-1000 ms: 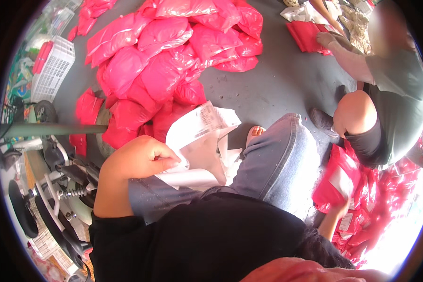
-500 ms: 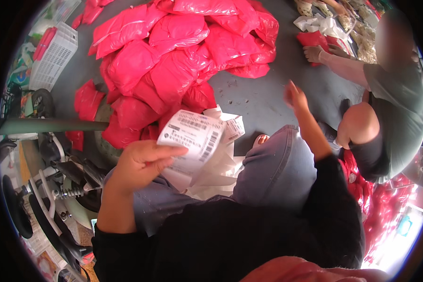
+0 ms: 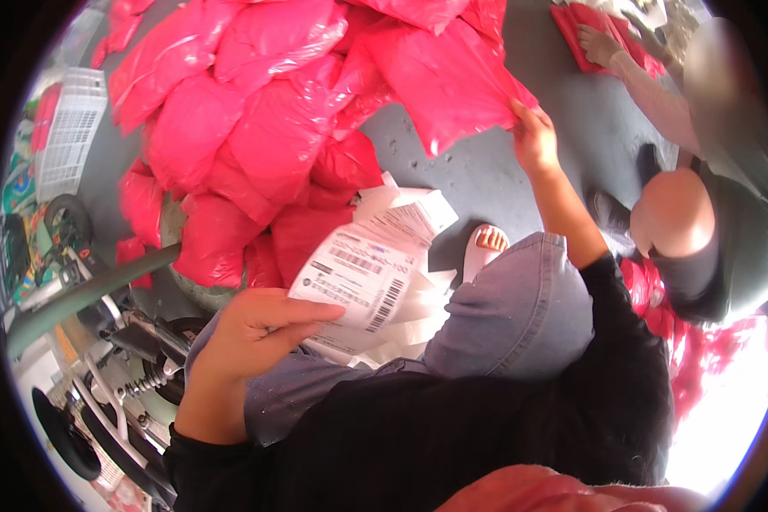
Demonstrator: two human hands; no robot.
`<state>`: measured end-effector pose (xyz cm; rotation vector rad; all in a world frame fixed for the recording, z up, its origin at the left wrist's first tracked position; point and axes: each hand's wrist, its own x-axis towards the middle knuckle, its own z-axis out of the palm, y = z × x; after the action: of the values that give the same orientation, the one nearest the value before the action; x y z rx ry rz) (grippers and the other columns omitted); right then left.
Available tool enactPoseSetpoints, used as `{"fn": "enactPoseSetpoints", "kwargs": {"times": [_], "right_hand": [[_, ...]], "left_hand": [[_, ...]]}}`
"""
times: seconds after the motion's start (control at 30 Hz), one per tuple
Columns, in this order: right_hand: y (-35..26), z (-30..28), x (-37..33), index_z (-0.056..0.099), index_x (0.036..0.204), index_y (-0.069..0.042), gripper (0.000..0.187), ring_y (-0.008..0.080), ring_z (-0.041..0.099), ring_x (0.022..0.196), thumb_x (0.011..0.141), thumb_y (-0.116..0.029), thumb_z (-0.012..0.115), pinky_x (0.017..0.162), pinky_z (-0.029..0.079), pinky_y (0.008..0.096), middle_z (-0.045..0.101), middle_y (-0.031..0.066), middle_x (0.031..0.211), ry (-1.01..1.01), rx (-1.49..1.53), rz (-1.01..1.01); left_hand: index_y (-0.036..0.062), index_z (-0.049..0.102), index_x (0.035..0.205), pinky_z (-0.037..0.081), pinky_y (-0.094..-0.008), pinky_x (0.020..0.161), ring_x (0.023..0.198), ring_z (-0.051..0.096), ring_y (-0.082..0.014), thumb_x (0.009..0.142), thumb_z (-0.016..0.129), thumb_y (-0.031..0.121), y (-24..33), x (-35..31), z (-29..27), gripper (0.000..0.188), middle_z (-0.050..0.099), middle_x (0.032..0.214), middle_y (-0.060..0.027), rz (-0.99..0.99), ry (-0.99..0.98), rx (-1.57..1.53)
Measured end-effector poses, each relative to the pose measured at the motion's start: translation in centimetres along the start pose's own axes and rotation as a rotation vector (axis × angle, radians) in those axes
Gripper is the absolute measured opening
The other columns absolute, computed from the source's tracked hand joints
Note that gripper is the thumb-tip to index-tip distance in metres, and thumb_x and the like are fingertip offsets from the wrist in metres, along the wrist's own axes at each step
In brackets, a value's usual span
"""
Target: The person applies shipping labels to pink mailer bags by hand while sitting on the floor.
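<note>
Between the thumb and fingers of my left hand [image 3: 260,328] is a white printed label [image 3: 354,273] with barcodes, held above my lap. More white label sheets [image 3: 422,213] lie loosely behind and below it, between my knees. My right hand [image 3: 535,136] is stretched forward, its fingers closed on the corner of a glossy pink plastic parcel bag [image 3: 448,77]. That bag slants at the right side of a heap of similar pink bags [image 3: 282,119]; whether it is fully lifted off them I cannot tell.
At right a co-worker [image 3: 734,222] crouches, with a gloved hand on another pink bag [image 3: 582,38]. A white plastic basket [image 3: 70,128] stands at far left. A green pole [image 3: 94,294] and a wheeled frame with a spring [image 3: 141,380] are close on my left. More pink bags [image 3: 644,290] lie behind the co-worker.
My right hand has gone from empty in the air to gripping a pink bag's corner. My left hand still holds the label. The view has shifted, and the co-worker's pink bag has turned.
</note>
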<state>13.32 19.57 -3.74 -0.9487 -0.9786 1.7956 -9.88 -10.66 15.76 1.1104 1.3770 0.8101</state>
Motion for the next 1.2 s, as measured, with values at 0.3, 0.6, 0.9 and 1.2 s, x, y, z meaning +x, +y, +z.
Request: {"fn": "enactPoseSetpoints", "kwargs": {"times": [0.3, 0.6, 0.9, 1.2], "right_hand": [[4.2, -23.4, -10.6, 0.06, 0.082, -0.003, 0.009, 0.0154, 0.057, 0.071, 0.078, -0.008, 0.053, 0.064, 0.045, 0.0297, 0.062, 0.0071, 0.081, 0.31, -0.085, 0.29], [7.1, -25.9, -8.2, 0.036, 0.124, -0.004, 0.075, 0.0299, 0.037, 0.116, 0.067, -0.043, 0.066, 0.098, 0.028, 0.0395, 0.039, 0.0193, 0.125, 0.591, -1.586, -0.233], [8.5, -14.1, -1.9, 0.03, 0.132, -0.012, 0.077, 0.0268, 0.023, 0.127, 0.073, -0.055, 0.055, 0.099, 0.02, 0.0515, 0.025, 0.0127, 0.137, -0.019, -1.867, 0.008], [2.9, -8.0, -8.6, 0.053, 0.096, 0.0, 0.027, 0.0085, 0.05, 0.077, 0.078, -0.017, 0.064, 0.069, 0.041, 0.0222, 0.056, 0.0023, 0.084, -0.439, -0.499, 0.38]], "left_hand": [[-0.0019, 0.06, 0.099, 0.044, -0.0237, 0.072, 0.081, 0.059, -0.0149, 0.073, 0.054, -0.008, -2.5, 2.1, 1.4, 0.027, 0.062, 0.089, -0.0122, -0.217, -0.033, -0.104], [0.0048, 0.057, 0.109, 0.042, -0.0233, 0.081, 0.093, 0.053, -0.0106, 0.075, 0.051, -0.008, -5.8, 9.2, 4.4, 0.037, 0.06, 0.101, -0.008, -0.298, -0.207, 0.134], [0.0108, 0.016, 0.137, 0.032, -0.0225, 0.09, 0.109, 0.043, -0.012, 0.074, 0.047, -0.014, -11.0, 16.3, 10.5, 0.075, 0.042, 0.124, -0.0068, -0.075, -0.014, -0.445], [0.0125, 0.004, 0.138, 0.035, -0.0227, 0.087, 0.101, 0.048, -0.0127, 0.075, 0.047, -0.014, -13.5, 17.9, 14.9, 0.08, 0.047, 0.117, -0.0085, -0.125, -0.071, -0.367]]}}
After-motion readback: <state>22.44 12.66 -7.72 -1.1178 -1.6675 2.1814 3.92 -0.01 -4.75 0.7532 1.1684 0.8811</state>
